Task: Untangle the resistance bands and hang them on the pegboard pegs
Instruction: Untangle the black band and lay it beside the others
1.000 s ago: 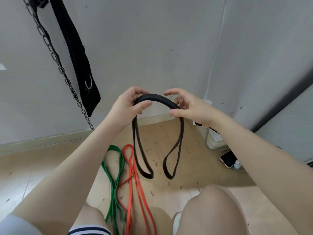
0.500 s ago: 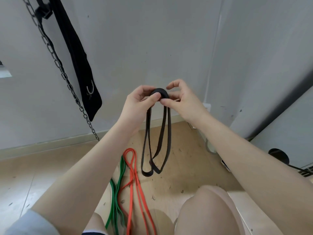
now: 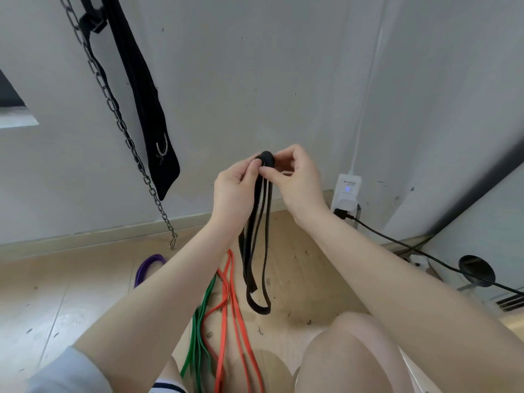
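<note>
Black band (image 3: 255,245) is held in front of the wall, its top fold pinched between the left hand (image 3: 235,185) and the right hand (image 3: 295,180), so that the gathered loops hang straight and free. Orange band (image 3: 226,302) and green band (image 3: 202,313) are left on the floor (image 3: 71,293).

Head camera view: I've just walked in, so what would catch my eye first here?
Most striking are the two hands, left hand and right hand, pinching the folded top of a black band held up mid-frame, its loops dangling. Below them an orange band and a green band lie on the wooden floor. At upper left a chain and a black strap hang against the wall.
</note>
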A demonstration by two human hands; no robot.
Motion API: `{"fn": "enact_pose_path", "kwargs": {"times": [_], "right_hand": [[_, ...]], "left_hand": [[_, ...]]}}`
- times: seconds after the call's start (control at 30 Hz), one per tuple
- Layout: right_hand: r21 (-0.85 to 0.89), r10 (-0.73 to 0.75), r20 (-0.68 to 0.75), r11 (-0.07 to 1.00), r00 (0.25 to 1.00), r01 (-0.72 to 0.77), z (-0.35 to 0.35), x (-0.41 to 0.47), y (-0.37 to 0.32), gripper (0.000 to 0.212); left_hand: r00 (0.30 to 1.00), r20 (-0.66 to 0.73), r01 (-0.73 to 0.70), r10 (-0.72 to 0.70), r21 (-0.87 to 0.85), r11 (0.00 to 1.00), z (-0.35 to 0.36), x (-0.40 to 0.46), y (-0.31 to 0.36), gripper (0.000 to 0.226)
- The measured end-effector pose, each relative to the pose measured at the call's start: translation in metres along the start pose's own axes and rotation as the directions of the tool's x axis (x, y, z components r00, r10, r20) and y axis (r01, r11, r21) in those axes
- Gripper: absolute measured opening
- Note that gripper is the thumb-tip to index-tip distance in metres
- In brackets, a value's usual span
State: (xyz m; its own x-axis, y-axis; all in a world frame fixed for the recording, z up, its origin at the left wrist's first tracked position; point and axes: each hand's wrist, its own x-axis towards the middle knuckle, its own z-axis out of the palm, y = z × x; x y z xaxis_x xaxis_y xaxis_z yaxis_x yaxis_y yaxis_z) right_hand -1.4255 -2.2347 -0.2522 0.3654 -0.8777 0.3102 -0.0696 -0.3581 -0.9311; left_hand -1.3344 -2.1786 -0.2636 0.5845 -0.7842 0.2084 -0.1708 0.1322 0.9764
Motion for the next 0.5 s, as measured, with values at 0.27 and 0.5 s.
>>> {"fn": "enact_pose_path", "kwargs": {"times": [0.27,0.5], "right_hand": [[0.07,0.018,0.071,0.997,0.997,-0.023,-0.009,-0.002,0.002,0.015],[0.015,-0.019,0.23,1.0,0.973,0.016,-0.041,-0.001,0.013,0.019]], "left_hand": [[0.976,0.21,-0.058,0.053,0.02,0.998,-0.003,-0.008,-0.006,0.035],[0.976,0.212,-0.097,0.053,0.203,0.974,-0.007,0.002,-0.011,0.024]]}}
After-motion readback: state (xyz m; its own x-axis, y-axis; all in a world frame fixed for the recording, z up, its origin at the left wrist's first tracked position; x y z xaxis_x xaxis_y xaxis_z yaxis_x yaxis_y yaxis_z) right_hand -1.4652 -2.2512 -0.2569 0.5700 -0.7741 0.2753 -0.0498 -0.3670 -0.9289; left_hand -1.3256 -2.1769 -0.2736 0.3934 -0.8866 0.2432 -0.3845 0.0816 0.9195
